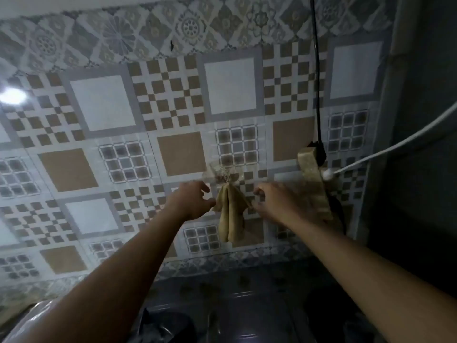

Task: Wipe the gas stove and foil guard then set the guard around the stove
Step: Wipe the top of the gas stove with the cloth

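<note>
A beige cloth (231, 214) hangs in folds from a clear hook (220, 173) stuck on the tiled wall. My left hand (191, 203) reaches up at the cloth's left edge, fingers curled and touching or pinching it. My right hand (270, 203) is at the cloth's right edge, fingertips pinching the fabric. The dark gas stove (222, 315) lies below in shadow, with a burner barely visible. A shiny foil-like surface (32, 320) shows at the bottom left corner.
A patterned tile wall (173, 120) fills the view. A black cable (317, 78) hangs down at the right, beside a beige socket block (312, 179) with a white cord (385, 147) plugged in. A dark wall or cabinet (425, 144) stands at the right.
</note>
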Demonstrator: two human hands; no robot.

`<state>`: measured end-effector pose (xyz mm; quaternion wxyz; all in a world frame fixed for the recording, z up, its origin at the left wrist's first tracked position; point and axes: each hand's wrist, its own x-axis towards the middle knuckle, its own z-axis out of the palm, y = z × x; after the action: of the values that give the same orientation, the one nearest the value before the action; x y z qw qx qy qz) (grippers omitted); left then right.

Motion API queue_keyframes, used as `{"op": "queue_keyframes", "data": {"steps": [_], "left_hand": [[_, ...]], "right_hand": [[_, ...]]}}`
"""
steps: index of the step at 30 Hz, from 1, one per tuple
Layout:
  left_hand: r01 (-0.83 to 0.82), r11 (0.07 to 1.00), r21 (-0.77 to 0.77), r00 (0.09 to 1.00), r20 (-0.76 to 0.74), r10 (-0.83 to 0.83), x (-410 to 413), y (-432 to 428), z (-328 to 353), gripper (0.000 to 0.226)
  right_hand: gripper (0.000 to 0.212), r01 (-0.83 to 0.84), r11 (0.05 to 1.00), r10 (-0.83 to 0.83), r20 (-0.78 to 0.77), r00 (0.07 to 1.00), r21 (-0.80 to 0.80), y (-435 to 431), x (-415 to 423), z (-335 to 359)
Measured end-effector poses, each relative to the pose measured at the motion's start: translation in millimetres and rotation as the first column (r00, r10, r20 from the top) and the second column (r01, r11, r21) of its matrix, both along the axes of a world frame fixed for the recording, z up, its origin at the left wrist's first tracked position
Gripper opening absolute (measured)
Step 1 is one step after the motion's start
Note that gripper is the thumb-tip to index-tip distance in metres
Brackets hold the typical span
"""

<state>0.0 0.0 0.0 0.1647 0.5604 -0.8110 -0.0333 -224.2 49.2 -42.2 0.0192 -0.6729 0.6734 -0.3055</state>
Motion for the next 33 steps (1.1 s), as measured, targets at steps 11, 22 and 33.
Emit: {"op": "queue_keyframes", "data": {"steps": [11, 22, 33], "left_hand": [[-0.093, 0.982, -0.164, 0.995, -0.056, 0.085, -13, -50, -64, 0.016], [-0.179, 0.92, -0.349, 0.915, -0.403, 0.024, -4, -20, -55, 0.017], [0.034, 0.995, 0.094, 0.933, -0.359, 0.002, -5, 80, 12, 0.015]], "right_hand": [[0.011, 0.096, 0.983, -0.09, 0.048, 0.995, -0.153, -56, 15, -56], [0.013, 0.179, 0.878, 0.08, 0.505, 0.859, -0.443, -43, 16, -31], [0.033, 0.088, 0.991, -0.126, 0.513, 0.849, 0.098, 53, -14, -6]]}}
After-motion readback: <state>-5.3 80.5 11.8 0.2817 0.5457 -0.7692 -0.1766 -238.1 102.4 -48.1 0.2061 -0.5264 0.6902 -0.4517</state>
